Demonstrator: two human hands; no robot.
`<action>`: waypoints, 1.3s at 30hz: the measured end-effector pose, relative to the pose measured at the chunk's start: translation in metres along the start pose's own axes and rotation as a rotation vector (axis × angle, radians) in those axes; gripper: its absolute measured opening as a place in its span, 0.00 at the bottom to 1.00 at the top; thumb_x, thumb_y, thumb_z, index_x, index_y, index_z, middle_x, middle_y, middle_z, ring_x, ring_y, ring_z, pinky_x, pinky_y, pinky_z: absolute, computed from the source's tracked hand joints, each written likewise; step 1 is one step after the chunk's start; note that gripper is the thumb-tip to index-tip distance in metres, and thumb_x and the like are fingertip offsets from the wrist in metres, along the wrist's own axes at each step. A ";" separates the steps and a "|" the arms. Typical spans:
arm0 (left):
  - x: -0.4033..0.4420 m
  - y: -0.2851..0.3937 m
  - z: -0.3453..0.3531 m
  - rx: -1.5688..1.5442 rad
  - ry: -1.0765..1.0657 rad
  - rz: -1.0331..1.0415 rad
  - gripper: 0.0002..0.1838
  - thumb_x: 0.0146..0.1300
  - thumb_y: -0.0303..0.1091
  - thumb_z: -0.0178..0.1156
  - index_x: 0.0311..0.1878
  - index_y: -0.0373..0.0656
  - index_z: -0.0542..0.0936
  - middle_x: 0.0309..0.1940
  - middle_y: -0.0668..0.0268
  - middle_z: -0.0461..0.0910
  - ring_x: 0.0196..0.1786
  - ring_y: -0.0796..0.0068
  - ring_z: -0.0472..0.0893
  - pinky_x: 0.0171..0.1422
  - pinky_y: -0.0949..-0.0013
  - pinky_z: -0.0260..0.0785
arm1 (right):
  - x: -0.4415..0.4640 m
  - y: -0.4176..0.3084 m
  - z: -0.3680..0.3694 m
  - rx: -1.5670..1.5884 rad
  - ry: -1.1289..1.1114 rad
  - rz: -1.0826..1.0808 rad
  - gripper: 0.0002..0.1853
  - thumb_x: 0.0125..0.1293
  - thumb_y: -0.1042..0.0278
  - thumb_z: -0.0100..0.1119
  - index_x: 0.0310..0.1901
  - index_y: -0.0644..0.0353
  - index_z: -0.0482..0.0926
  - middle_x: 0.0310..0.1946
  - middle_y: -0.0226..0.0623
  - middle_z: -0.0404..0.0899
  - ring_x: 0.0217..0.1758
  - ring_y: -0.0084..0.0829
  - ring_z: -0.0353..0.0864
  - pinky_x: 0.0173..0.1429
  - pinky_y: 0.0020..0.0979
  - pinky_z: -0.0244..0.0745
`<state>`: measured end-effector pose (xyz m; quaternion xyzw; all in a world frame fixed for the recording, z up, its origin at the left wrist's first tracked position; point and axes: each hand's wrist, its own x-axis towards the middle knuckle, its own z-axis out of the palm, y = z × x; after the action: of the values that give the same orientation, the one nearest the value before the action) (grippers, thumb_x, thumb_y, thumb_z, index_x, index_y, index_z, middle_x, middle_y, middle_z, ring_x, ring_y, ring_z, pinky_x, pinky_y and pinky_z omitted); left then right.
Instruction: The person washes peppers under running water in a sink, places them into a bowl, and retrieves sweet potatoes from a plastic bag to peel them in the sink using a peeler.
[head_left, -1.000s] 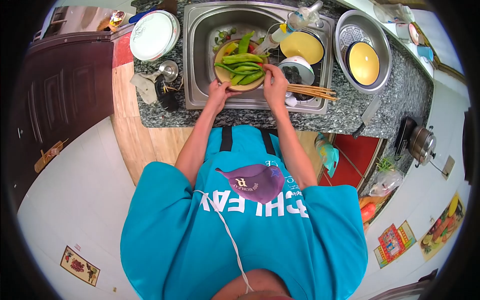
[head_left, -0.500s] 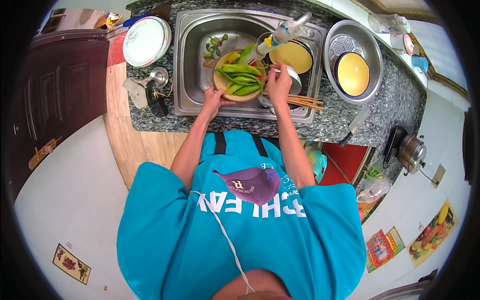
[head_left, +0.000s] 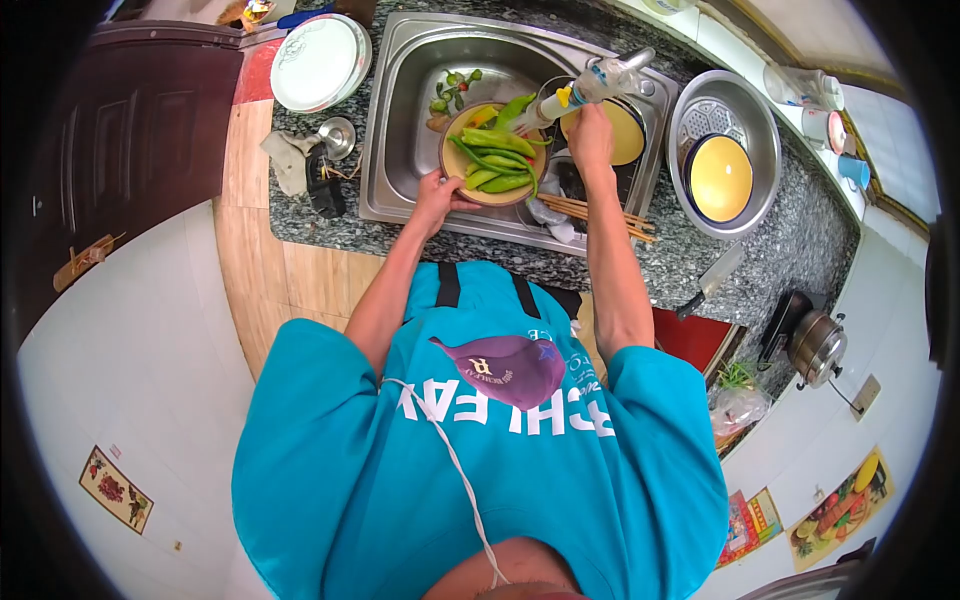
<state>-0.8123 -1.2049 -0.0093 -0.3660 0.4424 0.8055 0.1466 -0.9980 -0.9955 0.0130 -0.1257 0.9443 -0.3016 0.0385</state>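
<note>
Two bare hands are over the steel sink (head_left: pixel 388 105). The left hand (head_left: pixel 437 199) pinches the near-left rim of a pale yellow bowl (head_left: pixel 456 164), its fingers closed on the edge; the bowl sits within the left part of the sink, filled with long green peppers (head_left: pixel 497 140). One slim pepper trails over the bowl's right side. The right hand (head_left: pixel 592 140) is raised beside the faucet (head_left: pixel 640 58), its fingers near the clear spout fitting and in front of a larger yellow dish (head_left: pixel 627 135); whether they grip anything I cannot tell from this angle. Small green and red pieces (head_left: pixel 455 88) lie on the sink floor beyond the bowl. Several wooden chopsticks (head_left: pixel 600 212) rest across the sink's near right edge. On the granite counter (head_left: pixel 775 255), a metal basin (head_left: pixel 742 95), a knife (head_left: pixel 722 268) and stacked white plates (head_left: pixel 315 62) stand or lie around the sink.
</note>
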 end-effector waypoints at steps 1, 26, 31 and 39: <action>0.000 -0.001 0.001 0.004 -0.011 0.007 0.18 0.63 0.22 0.50 0.57 0.28 0.68 0.45 0.49 0.81 0.41 0.59 0.86 0.41 0.58 0.85 | -0.001 0.000 0.001 -0.039 -0.025 0.023 0.20 0.60 0.84 0.47 0.55 0.62 0.73 0.57 0.47 0.74 0.53 0.56 0.75 0.53 0.48 0.74; -0.014 -0.008 -0.017 0.104 -0.048 0.028 0.18 0.62 0.22 0.52 0.55 0.26 0.70 0.44 0.51 0.79 0.39 0.57 0.85 0.38 0.57 0.85 | -0.054 -0.083 0.035 0.100 -0.027 0.473 0.23 0.60 0.53 0.66 0.45 0.66 0.77 0.26 0.48 0.82 0.36 0.51 0.84 0.39 0.48 0.76; -0.020 -0.006 -0.017 0.104 -0.039 0.001 0.19 0.62 0.23 0.52 0.56 0.26 0.70 0.45 0.50 0.79 0.40 0.55 0.85 0.39 0.57 0.85 | -0.064 -0.067 0.048 0.891 0.225 0.496 0.13 0.64 0.65 0.67 0.41 0.64 0.76 0.18 0.29 0.73 0.15 0.19 0.71 0.19 0.24 0.63; -0.020 0.001 -0.015 0.053 -0.020 -0.006 0.20 0.63 0.23 0.50 0.57 0.26 0.67 0.47 0.47 0.78 0.42 0.55 0.85 0.42 0.58 0.85 | -0.120 -0.053 0.026 1.288 0.232 0.499 0.08 0.68 0.76 0.57 0.46 0.67 0.74 0.26 0.39 0.79 0.22 0.25 0.79 0.20 0.22 0.68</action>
<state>-0.7920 -1.2162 -0.0002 -0.3555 0.4608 0.7966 0.1630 -0.8671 -1.0206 0.0224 0.1757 0.5762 -0.7949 0.0725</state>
